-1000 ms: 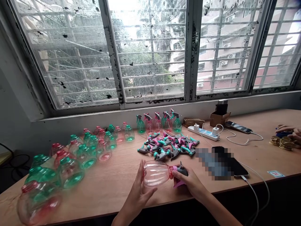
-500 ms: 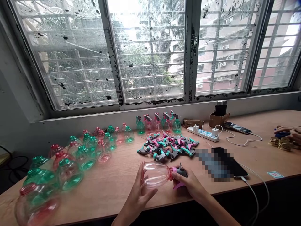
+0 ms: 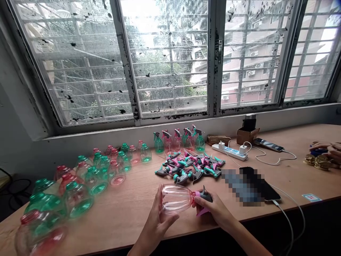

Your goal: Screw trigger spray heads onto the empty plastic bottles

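A clear pink spray bottle (image 3: 176, 199) lies sideways in the air above the near table edge, its base to the left. My left hand (image 3: 157, 217) cups the base end, thumb along the underside. My right hand (image 3: 213, 208) grips the neck end, fingers closed round the grey and pink trigger sprayer (image 3: 204, 197), which sits at the bottle's mouth. Whether it is fully screwed on I cannot tell. Just beyond the hands lies a pile of loose trigger sprayers (image 3: 190, 165) in grey, pink and teal.
Several open green and pink bottles (image 3: 98, 177) stand at the left. Bottles with sprayers (image 3: 177, 140) line the wall below the window. To the right are a phone (image 3: 262, 185) on a cable, a power strip (image 3: 230, 152) and another person's hands (image 3: 331, 151) with gold-coloured objects.
Both hands hold the bottle in nearly the same place. The view has shifted very slightly; nothing was let go or picked up.
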Motion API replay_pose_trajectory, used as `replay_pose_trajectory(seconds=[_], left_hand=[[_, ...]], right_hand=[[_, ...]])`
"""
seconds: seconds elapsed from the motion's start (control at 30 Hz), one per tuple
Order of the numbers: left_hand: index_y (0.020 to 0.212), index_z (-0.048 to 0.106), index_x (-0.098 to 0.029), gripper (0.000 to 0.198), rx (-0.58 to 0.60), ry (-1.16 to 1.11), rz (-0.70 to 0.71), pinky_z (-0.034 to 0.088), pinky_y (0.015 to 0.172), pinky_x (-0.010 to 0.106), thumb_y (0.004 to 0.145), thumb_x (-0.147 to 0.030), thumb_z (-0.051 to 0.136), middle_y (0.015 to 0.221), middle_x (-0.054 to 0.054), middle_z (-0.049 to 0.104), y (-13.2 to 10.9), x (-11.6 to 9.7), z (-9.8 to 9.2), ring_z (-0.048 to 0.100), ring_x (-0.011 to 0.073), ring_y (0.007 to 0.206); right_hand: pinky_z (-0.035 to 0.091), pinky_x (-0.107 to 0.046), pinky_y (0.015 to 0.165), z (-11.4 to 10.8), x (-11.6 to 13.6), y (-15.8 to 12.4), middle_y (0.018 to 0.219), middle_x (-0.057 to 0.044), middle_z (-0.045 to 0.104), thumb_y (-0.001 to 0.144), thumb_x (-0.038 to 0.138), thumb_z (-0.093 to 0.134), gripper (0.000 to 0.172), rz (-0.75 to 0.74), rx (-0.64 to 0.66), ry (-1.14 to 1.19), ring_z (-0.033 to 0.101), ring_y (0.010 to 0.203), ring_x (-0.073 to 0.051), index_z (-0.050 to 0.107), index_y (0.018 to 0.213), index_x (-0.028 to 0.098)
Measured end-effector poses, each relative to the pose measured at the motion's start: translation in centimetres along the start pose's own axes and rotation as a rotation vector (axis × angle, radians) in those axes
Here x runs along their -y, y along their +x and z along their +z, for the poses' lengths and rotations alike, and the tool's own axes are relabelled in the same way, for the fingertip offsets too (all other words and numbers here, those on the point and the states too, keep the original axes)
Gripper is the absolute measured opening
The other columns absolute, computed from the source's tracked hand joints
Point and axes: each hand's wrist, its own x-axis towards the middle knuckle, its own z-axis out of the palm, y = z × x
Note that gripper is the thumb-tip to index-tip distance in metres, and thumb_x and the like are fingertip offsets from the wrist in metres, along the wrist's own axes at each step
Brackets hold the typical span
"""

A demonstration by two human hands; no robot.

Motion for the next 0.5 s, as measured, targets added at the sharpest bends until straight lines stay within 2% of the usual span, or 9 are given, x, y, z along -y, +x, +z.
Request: replay_pose_trajectory(seconds=[0.07,0.2,0.3,0.4,0.5], left_hand=[[0.163,0.011,-0.036,0.097,-0.018,0.025,0.026,0.026,0.124,0.053,0.089,-0.049,0.072,0.171,0.009,0.020,0.02,0.02,0.05,0.029,0.0369,0.153],[0.162,0.008,-0.040,0.097,-0.015,0.040,0.020,0.032,0.121,0.053,0.089,-0.049,0.072,0.169,0.009,0.027,-0.17,-0.66,0.10,0.046,0.0354,0.144],[0.163,0.006,-0.037,0.103,0.002,-0.008,-0.031,0.040,0.117,0.049,0.087,-0.050,0.074,0.167,0.012,0.031,-0.34,-0.94,-0.01,0.045,0.0360,0.144],[0.163,0.015,-0.030,0.099,-0.003,-0.069,-0.062,0.044,0.113,0.049,0.086,-0.055,0.073,0.161,0.016,0.040,-0.37,-0.74,-0.11,0.045,0.0379,0.142],[0.161,0.023,-0.028,0.095,-0.005,-0.051,-0.066,0.042,0.114,0.050,0.085,-0.056,0.073,0.157,0.017,0.044,-0.27,-0.46,-0.05,0.048,0.0378,0.139]], right_hand=[[0.052,-0.025,0.055,-0.04,-0.08,0.02,0.072,-0.004,0.075,0.083,0.046,0.081,0.034,0.001,0.001,0.006,0.064,0.057,-0.015,0.067,0.086,0.015],[0.051,-0.025,0.055,-0.12,-0.17,-0.01,0.072,-0.004,0.076,0.083,0.046,0.082,0.034,0.003,-0.004,-0.004,0.065,0.057,-0.015,0.068,0.085,0.015],[0.051,-0.025,0.055,-0.09,-0.15,-0.01,0.071,-0.004,0.075,0.083,0.046,0.081,0.034,-0.003,-0.004,-0.006,0.065,0.057,-0.015,0.069,0.082,0.015],[0.051,-0.024,0.055,-0.03,-0.07,0.02,0.068,-0.003,0.074,0.083,0.046,0.081,0.034,-0.006,-0.007,-0.002,0.065,0.057,-0.015,0.070,0.082,0.015],[0.051,-0.024,0.055,0.01,0.07,0.06,0.067,-0.003,0.074,0.083,0.047,0.082,0.034,-0.009,-0.016,0.002,0.065,0.056,-0.015,0.070,0.082,0.015]])
